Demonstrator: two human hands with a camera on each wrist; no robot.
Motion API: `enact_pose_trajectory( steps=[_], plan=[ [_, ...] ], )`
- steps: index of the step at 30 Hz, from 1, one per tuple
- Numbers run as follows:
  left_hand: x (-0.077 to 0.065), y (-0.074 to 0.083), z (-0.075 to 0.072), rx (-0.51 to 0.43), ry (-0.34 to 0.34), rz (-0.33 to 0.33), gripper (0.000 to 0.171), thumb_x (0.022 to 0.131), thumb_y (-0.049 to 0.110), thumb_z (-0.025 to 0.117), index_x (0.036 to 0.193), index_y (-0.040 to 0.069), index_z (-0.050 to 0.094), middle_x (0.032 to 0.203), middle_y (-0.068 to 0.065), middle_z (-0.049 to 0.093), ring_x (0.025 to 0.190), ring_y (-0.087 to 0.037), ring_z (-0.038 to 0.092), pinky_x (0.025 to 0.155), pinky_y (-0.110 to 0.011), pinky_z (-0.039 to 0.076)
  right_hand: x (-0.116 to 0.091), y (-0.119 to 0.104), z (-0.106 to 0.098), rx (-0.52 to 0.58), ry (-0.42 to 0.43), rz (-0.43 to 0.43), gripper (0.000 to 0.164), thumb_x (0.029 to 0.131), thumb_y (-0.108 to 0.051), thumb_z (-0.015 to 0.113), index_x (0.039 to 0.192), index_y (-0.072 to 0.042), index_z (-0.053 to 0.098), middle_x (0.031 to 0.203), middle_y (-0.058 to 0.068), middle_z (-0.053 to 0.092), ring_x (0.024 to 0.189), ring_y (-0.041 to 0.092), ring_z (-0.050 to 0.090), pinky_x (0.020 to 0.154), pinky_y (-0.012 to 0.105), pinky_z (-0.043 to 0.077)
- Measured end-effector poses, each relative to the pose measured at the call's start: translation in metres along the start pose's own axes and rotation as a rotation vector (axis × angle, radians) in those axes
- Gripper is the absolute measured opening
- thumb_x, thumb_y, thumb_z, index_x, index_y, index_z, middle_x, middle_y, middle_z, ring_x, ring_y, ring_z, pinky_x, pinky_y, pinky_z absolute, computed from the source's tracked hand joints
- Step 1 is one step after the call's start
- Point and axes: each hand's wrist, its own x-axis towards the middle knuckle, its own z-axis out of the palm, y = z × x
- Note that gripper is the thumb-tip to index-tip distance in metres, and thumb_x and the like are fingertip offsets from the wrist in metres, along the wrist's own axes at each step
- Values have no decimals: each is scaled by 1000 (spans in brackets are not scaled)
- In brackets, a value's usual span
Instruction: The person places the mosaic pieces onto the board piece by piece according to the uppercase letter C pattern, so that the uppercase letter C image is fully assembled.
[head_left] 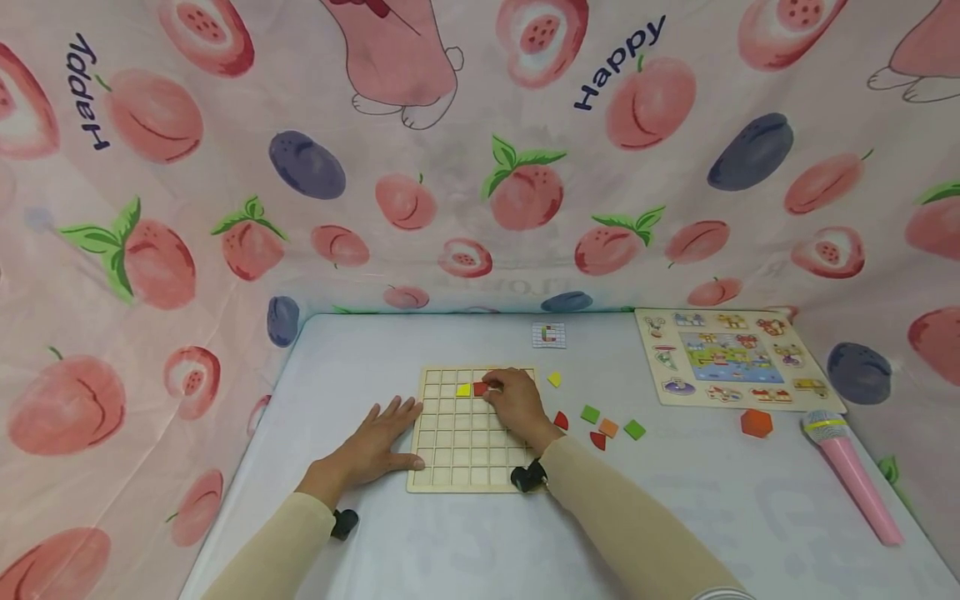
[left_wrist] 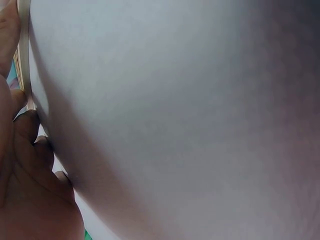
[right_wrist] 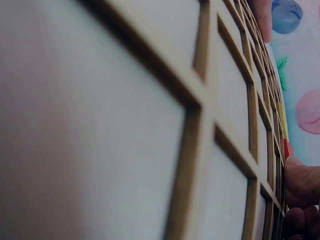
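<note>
A wooden grid board (head_left: 442, 457) with square cells lies flat on the white table. My right hand (head_left: 517, 407) is over its upper part, thumb and fingertips pinching a small red piece (head_left: 479, 389) at a cell in the second row. The right wrist view shows the thumb against the red piece (right_wrist: 288, 148), with much of it hidden. Directly left of it, a yellow piece (head_left: 463, 390) sits in a cell. My left hand (head_left: 373, 446) rests beside the board's left edge, fingers spread and thumb touching the lower left side.
Right of the board lie a yellow piece (head_left: 554, 379), red quarter-round pieces (head_left: 597, 440), green squares (head_left: 590, 413) and an orange square (head_left: 608, 427). A pattern card (head_left: 549, 335) lies behind. Farther right are a picture puzzle board (head_left: 667, 333), an orange block (head_left: 756, 423) and a pink microphone (head_left: 855, 479).
</note>
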Motion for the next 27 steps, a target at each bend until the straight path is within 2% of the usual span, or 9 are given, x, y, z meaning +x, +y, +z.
enact_pose_trajectory(
  steps=[17, 27],
  plan=[
    [1, -1, 2, -28, 15, 3, 106, 85, 57, 81, 168, 19, 28, 177, -3, 20, 166, -26, 3, 135, -52, -3, 4, 0, 3, 2, -8, 68, 26, 97, -11, 75, 123, -8, 77, 116, 7, 74, 116, 27, 64, 105, 45, 55],
    [3, -4, 5, -15, 20, -9, 109, 83, 61, 81, 169, 20, 27, 177, -2, 20, 166, -26, 3, 135, -52, -3, 4, -1, 1, -7, -24, 57, 29, 96, -13, 77, 125, -7, 76, 120, 8, 74, 119, 28, 64, 108, 45, 54]
  ],
)
